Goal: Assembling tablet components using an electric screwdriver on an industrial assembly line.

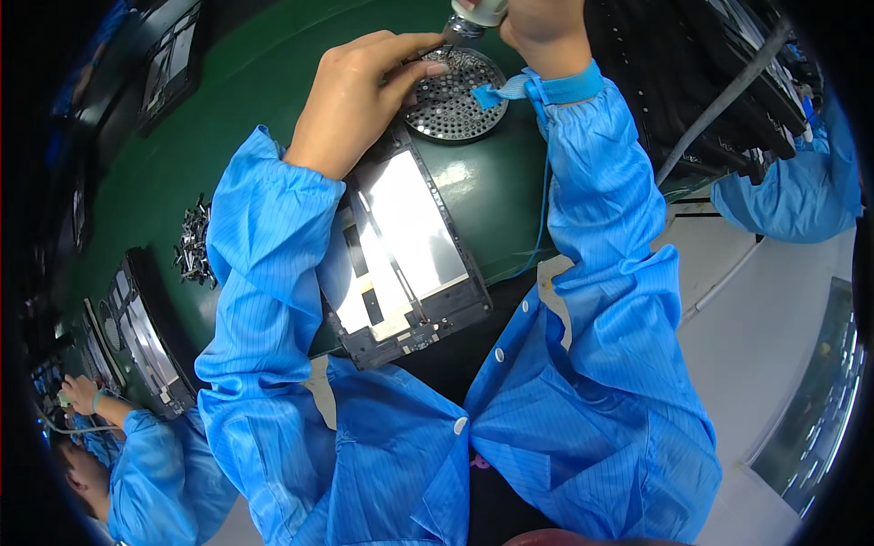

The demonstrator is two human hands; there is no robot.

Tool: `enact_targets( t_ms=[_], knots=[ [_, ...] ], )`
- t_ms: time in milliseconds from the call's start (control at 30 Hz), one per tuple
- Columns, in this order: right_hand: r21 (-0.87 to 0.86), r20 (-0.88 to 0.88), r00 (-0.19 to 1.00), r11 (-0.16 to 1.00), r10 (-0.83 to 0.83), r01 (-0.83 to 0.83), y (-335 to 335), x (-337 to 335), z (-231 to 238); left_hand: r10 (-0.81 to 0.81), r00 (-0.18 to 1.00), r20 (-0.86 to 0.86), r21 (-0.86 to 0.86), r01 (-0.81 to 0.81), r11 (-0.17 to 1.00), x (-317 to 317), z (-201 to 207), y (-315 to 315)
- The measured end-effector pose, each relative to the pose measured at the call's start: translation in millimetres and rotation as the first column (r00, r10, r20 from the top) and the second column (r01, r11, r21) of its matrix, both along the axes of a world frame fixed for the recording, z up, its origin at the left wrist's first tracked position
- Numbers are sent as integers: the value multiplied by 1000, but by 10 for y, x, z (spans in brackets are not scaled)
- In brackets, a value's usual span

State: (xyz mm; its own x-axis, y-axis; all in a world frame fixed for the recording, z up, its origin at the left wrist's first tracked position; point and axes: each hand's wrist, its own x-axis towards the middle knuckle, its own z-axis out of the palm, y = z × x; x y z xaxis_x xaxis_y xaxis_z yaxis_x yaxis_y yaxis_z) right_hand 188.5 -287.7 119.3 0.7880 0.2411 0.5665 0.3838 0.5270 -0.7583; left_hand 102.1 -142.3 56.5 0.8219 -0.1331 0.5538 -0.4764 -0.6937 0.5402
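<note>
My right hand (546, 32) is wrapped round a white tool with a metal nose, which looks like an electric screwdriver (479, 13); the upper picture edge cuts it off. Its nose points down over a round dark dish full of small holes (460, 118). Beside that nose my left hand (350, 96) has thumb and forefinger closed together over the dish's left part. What they pinch, if anything, is too small to make out. An opened tablet-like device (419, 227), black-framed with bright silvery plates, lies below the dish, partly under my left forearm.
A heap of small black parts (194, 244) lies left of my left sleeve on the green table (264, 55). Further left stand more black-framed devices (146, 328). Stacked black panels (683, 82) and a grey cable are at right. Co-workers' blue sleeves (164, 473) show at both sides.
</note>
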Motion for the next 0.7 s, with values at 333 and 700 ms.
enact_targets(
  t_ms=[333,700],
  knots=[
    [-7,72,997,1000,28,-28,92,-9,-40,57,981,-186,17,-54,998,91,52,-98],
    [-112,57,998,994,16,-9,39,30,-164,-121,944,-306,-201,61,978,94,-109,386]
  ],
)
